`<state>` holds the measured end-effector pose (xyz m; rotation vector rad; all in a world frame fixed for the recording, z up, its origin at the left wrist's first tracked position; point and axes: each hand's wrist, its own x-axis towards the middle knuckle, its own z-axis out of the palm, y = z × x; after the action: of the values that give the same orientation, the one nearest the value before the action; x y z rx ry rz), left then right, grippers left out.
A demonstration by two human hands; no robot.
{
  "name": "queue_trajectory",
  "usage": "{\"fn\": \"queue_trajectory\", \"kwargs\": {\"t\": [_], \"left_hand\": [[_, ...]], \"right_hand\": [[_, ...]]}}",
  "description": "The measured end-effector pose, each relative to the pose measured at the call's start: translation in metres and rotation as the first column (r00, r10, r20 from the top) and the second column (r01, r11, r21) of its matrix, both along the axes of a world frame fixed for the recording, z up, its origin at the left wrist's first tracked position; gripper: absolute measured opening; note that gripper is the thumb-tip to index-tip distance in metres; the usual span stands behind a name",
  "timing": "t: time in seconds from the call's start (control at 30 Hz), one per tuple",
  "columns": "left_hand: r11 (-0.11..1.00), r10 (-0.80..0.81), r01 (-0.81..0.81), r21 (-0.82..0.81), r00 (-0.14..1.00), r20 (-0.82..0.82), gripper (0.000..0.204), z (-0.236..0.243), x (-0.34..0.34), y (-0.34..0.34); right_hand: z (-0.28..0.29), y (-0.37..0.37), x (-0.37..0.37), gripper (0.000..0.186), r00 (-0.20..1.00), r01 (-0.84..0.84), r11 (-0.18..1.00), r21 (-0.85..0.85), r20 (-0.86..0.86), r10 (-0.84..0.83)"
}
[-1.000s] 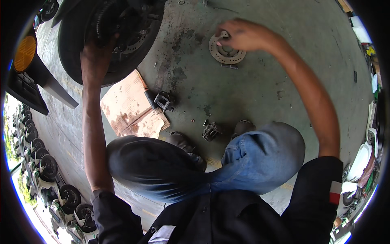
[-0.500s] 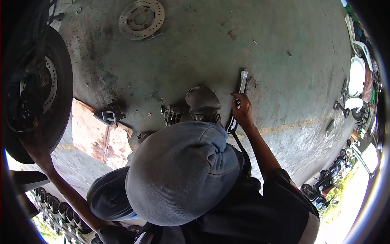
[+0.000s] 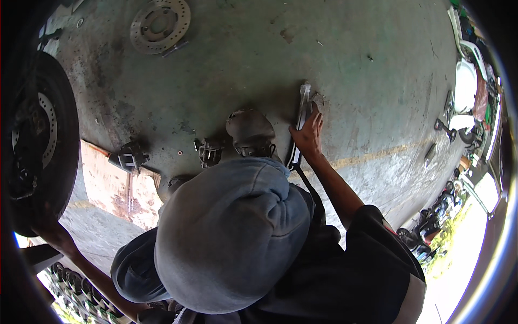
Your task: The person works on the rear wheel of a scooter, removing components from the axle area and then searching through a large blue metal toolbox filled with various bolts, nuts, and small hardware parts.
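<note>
At lower left, my left hand (image 3: 54,236) meets the black rubber-tyred wheel (image 3: 66,170); I can't tell how those fingers sit. Right of centre, my right hand (image 3: 308,137) spreads its fingers across the long, slim silver bar (image 3: 304,100), whose upper end pokes past them.

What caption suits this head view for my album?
On a workshop floor, right hand at a long silvery item, left hand at a wheel.
</note>
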<state>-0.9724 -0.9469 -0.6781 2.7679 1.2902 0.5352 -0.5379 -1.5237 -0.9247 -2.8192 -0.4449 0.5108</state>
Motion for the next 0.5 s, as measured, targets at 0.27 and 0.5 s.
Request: {"fn": "queue_trajectory", "kwargs": {"t": [0.27,0.5], "left_hand": [[0.889,-0.393,0.384,0.250,0.919,-0.012,0.045,-0.029,0.032,-0.056],[0.889,-0.410,0.406,0.213,0.912,-0.028,0.049,-0.063,0.029,-0.074]], "right_hand": [[-0.006,-0.006,0.020,0.061,0.982,0.186,0.979,-0.085,-0.010,-0.187],[-0.004,-0.013,0.031,0.069,0.947,0.249,0.967,0.062,-0.224,-0.229]]}}
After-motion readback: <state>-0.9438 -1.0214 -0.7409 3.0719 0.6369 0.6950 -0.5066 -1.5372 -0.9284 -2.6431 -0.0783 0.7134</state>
